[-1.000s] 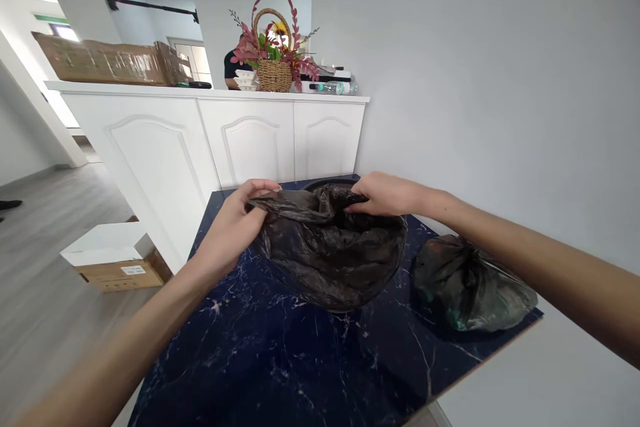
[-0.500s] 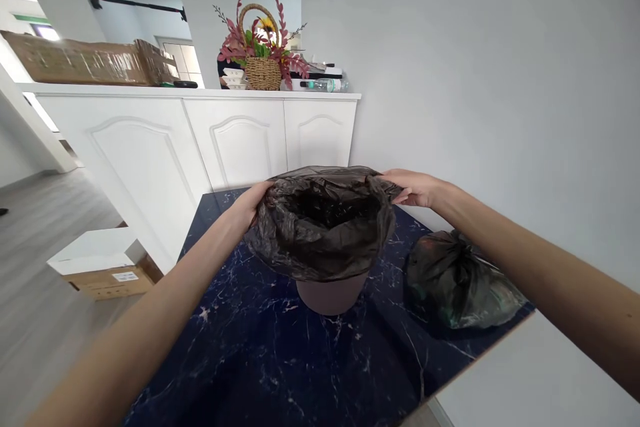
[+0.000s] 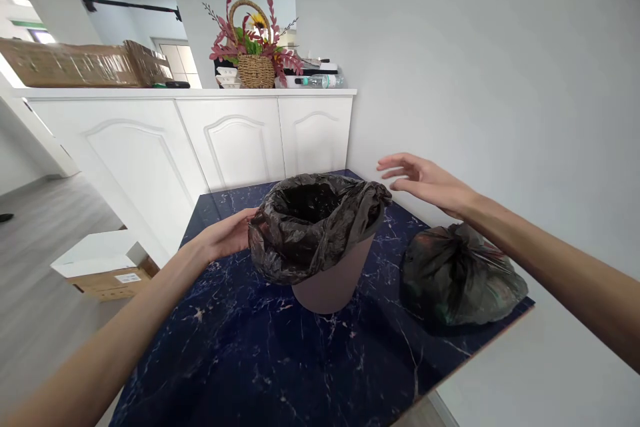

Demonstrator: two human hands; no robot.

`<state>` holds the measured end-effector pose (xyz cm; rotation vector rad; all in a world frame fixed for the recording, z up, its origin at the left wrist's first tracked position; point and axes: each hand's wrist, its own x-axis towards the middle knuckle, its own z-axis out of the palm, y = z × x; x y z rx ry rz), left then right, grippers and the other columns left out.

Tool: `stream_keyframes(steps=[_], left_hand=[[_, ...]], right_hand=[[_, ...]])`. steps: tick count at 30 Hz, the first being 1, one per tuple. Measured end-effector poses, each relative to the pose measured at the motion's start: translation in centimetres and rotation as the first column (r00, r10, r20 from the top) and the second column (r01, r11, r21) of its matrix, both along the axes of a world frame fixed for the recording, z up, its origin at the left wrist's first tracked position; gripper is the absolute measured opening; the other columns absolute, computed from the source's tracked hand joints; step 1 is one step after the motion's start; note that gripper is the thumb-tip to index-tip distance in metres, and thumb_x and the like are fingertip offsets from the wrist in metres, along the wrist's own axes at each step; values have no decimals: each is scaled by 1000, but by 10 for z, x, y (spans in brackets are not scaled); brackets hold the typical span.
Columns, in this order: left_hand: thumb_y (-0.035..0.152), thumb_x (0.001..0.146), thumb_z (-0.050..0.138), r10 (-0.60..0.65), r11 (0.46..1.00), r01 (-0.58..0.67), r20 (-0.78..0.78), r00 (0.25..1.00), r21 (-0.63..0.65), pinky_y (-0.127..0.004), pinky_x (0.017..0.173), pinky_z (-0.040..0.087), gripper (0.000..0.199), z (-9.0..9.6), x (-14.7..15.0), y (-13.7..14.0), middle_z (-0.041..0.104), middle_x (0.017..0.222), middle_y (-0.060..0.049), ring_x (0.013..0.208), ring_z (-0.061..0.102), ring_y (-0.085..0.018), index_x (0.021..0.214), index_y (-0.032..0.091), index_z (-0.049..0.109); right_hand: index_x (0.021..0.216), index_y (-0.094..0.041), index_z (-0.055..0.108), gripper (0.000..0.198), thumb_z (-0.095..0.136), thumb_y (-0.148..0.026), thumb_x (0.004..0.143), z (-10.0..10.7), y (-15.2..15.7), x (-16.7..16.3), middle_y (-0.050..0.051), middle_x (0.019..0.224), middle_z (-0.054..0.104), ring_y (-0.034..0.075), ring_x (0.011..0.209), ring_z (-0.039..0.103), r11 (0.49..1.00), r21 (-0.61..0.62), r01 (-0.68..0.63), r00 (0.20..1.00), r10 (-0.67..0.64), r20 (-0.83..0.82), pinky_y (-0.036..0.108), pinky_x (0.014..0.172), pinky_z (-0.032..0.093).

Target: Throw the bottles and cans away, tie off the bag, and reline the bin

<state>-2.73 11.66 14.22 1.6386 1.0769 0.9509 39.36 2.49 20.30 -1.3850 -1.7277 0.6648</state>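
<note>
- While the dark marble-patterned table [image 3: 280, 373] fills the foreground, a person's two bare arms reach in from either side toward a small bin [image 3: 334, 279] standing upright on it, its long axis vertical.
- The black liner bag [image 3: 310, 227] is folded over the bin's rim, its mouth open upward and its slack hanging unevenly down the left side of the wall.
- The left hand [image 3: 227, 237] is the nearer of the two to the bin: it rests at the liner's left edge, fingers loosely curled against the plastic; whether it pinches the film cannot be told. The bin lies directly to its right.
- The right hand [image 3: 425, 180] hovers open, fingers spread, holding nothing, just beyond the liner's right edge; the bin lies to its left and slightly below.
- Below that forearm, a tied black bag [image 3: 457, 280], full, sits on the table apart from the bin.
- Half a second ago both hands held the liner's rim stretched wide over the bin; now the right hand has let go and lifted clear, the left has slid down to the side, and the liner sits lower around the rim.
- Farther off stand a white cabinet [image 3: 240, 140] and on it a flower basket [image 3: 255, 60]; a cardboard box [image 3: 107, 267] lies on the floor at left.
</note>
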Motion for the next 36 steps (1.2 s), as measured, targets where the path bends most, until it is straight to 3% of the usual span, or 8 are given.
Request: stream_keyframes(steps=[2,5,13,19,23,28,33,36], left_hand=[[58,83,79,-27,986,36,60,998,-160,-47,93,64,44,-1,-7,-8,82,117,-14,113,76,-36,109,24,82],[60,84,80,21,970,10,128,992,-241,-41,102,60,53,-8,-5,-23,77,134,-15,129,69,-36,121,22,79],[63,70,92,64,964,-14,182,981,-264,-44,96,60,60,-47,17,-48,83,115,-14,111,75,-38,109,19,80],[63,70,88,112,961,-55,204,973,-270,-40,94,57,55,-76,10,-40,83,108,-12,110,74,-35,102,19,79],[62,72,84,134,954,-79,178,975,-289,-39,89,57,48,-91,5,-40,83,101,-11,103,74,-33,95,20,78],[63,74,83,140,955,-86,174,975,-284,-38,93,56,49,-102,0,-47,81,104,-11,101,73,-29,98,20,77],[73,70,84,157,961,-107,184,970,-255,-40,93,56,64,-113,-3,-49,78,103,-12,98,71,-29,101,18,71],[76,70,82,151,973,-113,179,972,-203,-39,91,56,66,-116,-3,-53,77,101,-10,96,70,-28,101,19,70]], right_hand=[[147,-28,57,65,62,-20,83,18,-18,-14,9,156,61,29,144,55,963,173,-204,968,173,179,48,113,50],[151,-30,57,74,55,-14,79,34,-38,-39,8,146,67,31,138,56,909,151,-387,847,286,448,43,95,56],[88,-26,50,17,55,-13,78,36,-61,-50,6,99,64,25,98,58,863,355,-360,800,89,594,34,79,45],[80,-26,45,24,52,-3,75,-9,-96,-45,3,82,59,23,76,55,785,481,-392,695,-90,713,34,67,40],[99,-21,61,17,60,-10,86,-49,-111,-54,11,102,71,28,88,69,878,299,-374,552,-49,833,38,68,50],[123,-29,67,21,63,-30,102,-29,-130,-66,3,109,80,23,88,77,940,0,-341,744,270,611,36,74,60],[115,-32,65,12,57,-32,107,8,-131,-92,7,117,77,26,108,73,860,491,-143,918,-70,389,41,91,59],[133,-30,60,31,64,-40,105,2,-112,-108,10,132,73,31,122,69,857,464,-223,851,-61,522,46,97,58]])
